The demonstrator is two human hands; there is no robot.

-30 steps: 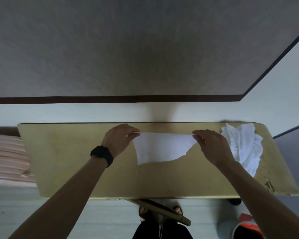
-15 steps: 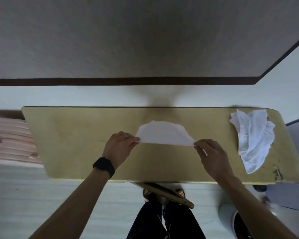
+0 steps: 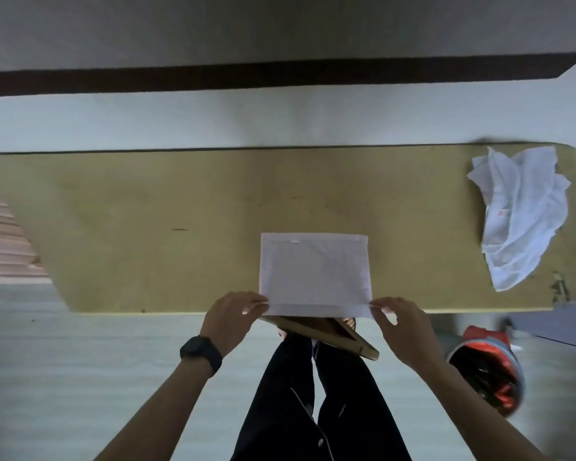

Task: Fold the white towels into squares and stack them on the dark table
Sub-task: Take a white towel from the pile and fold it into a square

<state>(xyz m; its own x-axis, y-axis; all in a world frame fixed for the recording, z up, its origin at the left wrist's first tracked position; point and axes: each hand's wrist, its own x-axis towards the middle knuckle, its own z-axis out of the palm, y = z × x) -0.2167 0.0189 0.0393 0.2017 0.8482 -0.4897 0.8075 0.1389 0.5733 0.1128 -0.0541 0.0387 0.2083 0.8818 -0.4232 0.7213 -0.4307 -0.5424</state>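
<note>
Our left hand point(image 3: 231, 319) and right hand point(image 3: 401, 327) pinch the near corners of the white towel point(image 3: 313, 274). Lifted a moment ago, it now lies flat at the near edge of the table point(image 3: 147, 227). We judge it ready for folding (the crumpled pile point(image 3: 519, 214) waits at right).

The long yellowish table point(image 3: 147, 227) is carrying a flat towel point(image 3: 313, 271), which is lying as a rectangle between and just beyond the fingers point(image 3: 251, 302) of the left hand point(image 3: 228, 322) and those of the right hand point(image 3: 404, 331), its near corners being pinched at the front edge. A crumpled heap of white towels point(image 3: 519, 214) is lying at the table's end, well to the right of the right fingers.
</note>
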